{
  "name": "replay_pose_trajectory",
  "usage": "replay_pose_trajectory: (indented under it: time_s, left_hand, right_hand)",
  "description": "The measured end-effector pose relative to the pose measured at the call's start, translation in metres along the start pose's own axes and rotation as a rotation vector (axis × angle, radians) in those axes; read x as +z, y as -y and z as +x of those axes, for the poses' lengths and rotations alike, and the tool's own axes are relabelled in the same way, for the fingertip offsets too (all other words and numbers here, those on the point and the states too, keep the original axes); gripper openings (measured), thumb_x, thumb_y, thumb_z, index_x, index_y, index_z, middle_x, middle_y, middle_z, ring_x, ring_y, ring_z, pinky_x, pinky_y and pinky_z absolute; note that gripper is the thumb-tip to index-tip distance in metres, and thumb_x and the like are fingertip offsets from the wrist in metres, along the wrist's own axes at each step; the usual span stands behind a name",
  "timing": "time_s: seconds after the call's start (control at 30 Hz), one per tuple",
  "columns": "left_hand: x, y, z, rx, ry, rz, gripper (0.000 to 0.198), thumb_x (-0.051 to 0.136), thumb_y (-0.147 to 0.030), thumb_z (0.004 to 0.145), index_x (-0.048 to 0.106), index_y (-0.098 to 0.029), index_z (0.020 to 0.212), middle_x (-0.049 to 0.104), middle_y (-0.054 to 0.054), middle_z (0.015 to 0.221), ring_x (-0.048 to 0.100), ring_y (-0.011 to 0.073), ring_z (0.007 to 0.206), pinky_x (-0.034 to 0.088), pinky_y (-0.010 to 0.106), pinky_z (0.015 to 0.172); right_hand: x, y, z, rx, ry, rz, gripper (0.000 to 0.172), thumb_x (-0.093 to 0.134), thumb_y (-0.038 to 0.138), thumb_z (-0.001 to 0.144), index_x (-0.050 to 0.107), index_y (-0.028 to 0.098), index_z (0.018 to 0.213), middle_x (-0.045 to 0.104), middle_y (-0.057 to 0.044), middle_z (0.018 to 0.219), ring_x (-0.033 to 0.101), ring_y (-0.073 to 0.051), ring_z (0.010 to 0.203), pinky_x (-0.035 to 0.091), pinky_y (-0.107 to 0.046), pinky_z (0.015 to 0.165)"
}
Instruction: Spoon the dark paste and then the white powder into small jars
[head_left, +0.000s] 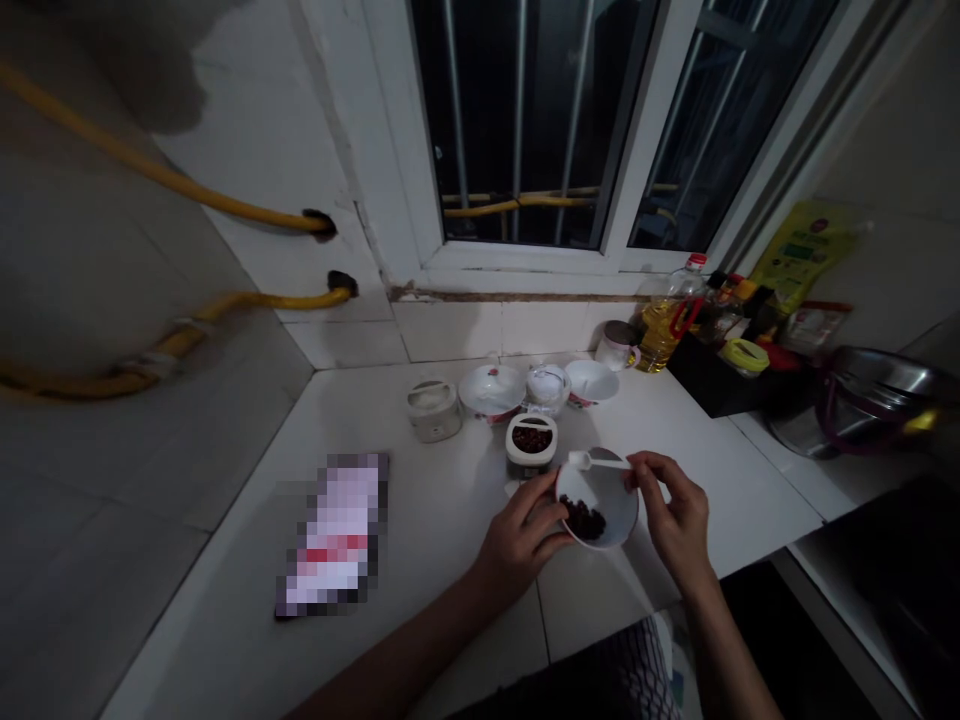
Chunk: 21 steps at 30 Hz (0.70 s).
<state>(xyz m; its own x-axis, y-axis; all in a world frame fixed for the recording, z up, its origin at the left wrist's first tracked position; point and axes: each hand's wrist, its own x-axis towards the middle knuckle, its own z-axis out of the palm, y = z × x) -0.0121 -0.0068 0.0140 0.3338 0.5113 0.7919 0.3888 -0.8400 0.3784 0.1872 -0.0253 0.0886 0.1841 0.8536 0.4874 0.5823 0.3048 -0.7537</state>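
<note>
My left hand (521, 535) grips the left rim of a white bowl (619, 510), which is tilted toward me above the counter. A small heap of dark red-brown flakes or bits (583, 518) lies inside it, too small to name. Between the thumb and fingers of my right hand (673, 505) is the handle of a small white measuring spoon (589, 460), held over the bowl's far rim. Just behind the bowl stands an open white-rimmed jar (531, 440) with similar dark contents.
Behind stand a lidded clear container (433, 410), a patterned bowl (493, 390), a small white bowl (547, 385) and another bowl (592, 383). An oil bottle (664, 325), a black condiment box (705, 378) and a metal pot (847, 400) are rightward. A blurred phone-like object (337, 535) lies left.
</note>
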Motion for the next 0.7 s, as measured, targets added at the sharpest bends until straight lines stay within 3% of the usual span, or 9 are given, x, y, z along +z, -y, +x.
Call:
replay_pose_trajectory:
  time_s: [0.07, 0.17, 0.27, 0.37, 0.47, 0.57, 0.7]
  left_hand:
    - [0.0, -0.001, 0.0, 0.031, -0.003, 0.021, 0.018, 0.055, -0.033, 0.092, 0.058, -0.016, 0.098, 0.055, 0.018, 0.125, 0.06, 0.0261, 0.112, 0.057, 0.039, 0.087]
    - [0.0, -0.001, -0.001, 0.08, -0.01, 0.063, 0.017, 0.057, -0.03, 0.09, 0.059, -0.015, 0.098, 0.055, 0.02, 0.125, 0.058, 0.0279, 0.115, 0.057, 0.04, 0.088]
    - [0.001, -0.001, -0.002, 0.128, -0.026, 0.076, 0.017, 0.058, -0.029, 0.09, 0.059, -0.014, 0.098, 0.054, 0.021, 0.127, 0.057, 0.0288, 0.116, 0.057, 0.041, 0.088]
    - [0.002, -0.001, -0.004, 0.132, -0.015, 0.073, 0.018, 0.059, -0.03, 0.089, 0.06, -0.014, 0.099, 0.053, 0.021, 0.128, 0.056, 0.0294, 0.117, 0.056, 0.043, 0.089]
    - [0.002, 0.0, -0.005, 0.098, 0.015, 0.084, 0.017, 0.059, -0.029, 0.09, 0.061, -0.015, 0.099, 0.053, 0.02, 0.129, 0.056, 0.0287, 0.116, 0.055, 0.042, 0.09]
    - [0.001, -0.001, -0.005, 0.063, 0.021, 0.074, 0.017, 0.058, -0.03, 0.09, 0.061, -0.016, 0.099, 0.055, 0.019, 0.127, 0.058, 0.0274, 0.115, 0.056, 0.041, 0.089]
    - [-0.001, -0.002, -0.002, 0.055, 0.008, 0.052, 0.017, 0.057, -0.032, 0.091, 0.06, -0.016, 0.098, 0.055, 0.018, 0.126, 0.059, 0.0261, 0.113, 0.057, 0.039, 0.088]
  right_hand:
    - [-0.012, -0.01, -0.01, 0.032, 0.075, -0.082, 0.021, 0.052, 0.035, 0.09, 0.067, 0.021, 0.09, 0.069, -0.006, 0.079, 0.063, -0.021, 0.076, 0.05, -0.034, 0.07]
    - [-0.027, -0.023, -0.019, -0.038, 0.134, -0.248, 0.02, 0.052, 0.033, 0.088, 0.068, 0.022, 0.093, 0.07, -0.006, 0.073, 0.063, -0.024, 0.076, 0.048, -0.039, 0.076]
    - [-0.03, -0.026, -0.026, -0.052, 0.178, -0.311, 0.019, 0.053, 0.031, 0.086, 0.069, 0.023, 0.092, 0.069, -0.005, 0.068, 0.062, -0.024, 0.07, 0.046, -0.041, 0.078]
    - [-0.022, -0.02, -0.032, 0.083, 0.225, -0.212, 0.023, 0.052, 0.038, 0.087, 0.069, 0.022, 0.088, 0.069, -0.005, 0.069, 0.063, -0.024, 0.073, 0.047, -0.037, 0.072]
    - [-0.01, -0.014, -0.035, 0.278, 0.238, 0.012, 0.034, 0.053, 0.051, 0.084, 0.067, 0.02, 0.079, 0.067, -0.004, 0.062, 0.059, -0.021, 0.062, 0.046, -0.032, 0.063]
    - [-0.007, -0.011, -0.032, 0.402, 0.168, 0.192, 0.042, 0.061, 0.06, 0.074, 0.066, 0.018, 0.073, 0.064, -0.003, 0.057, 0.052, -0.016, 0.051, 0.045, -0.029, 0.057]
    - [-0.013, -0.014, -0.027, 0.457, 0.088, 0.252, 0.041, 0.066, 0.058, 0.07, 0.067, 0.017, 0.074, 0.065, -0.004, 0.057, 0.049, -0.014, 0.05, 0.044, -0.028, 0.054]
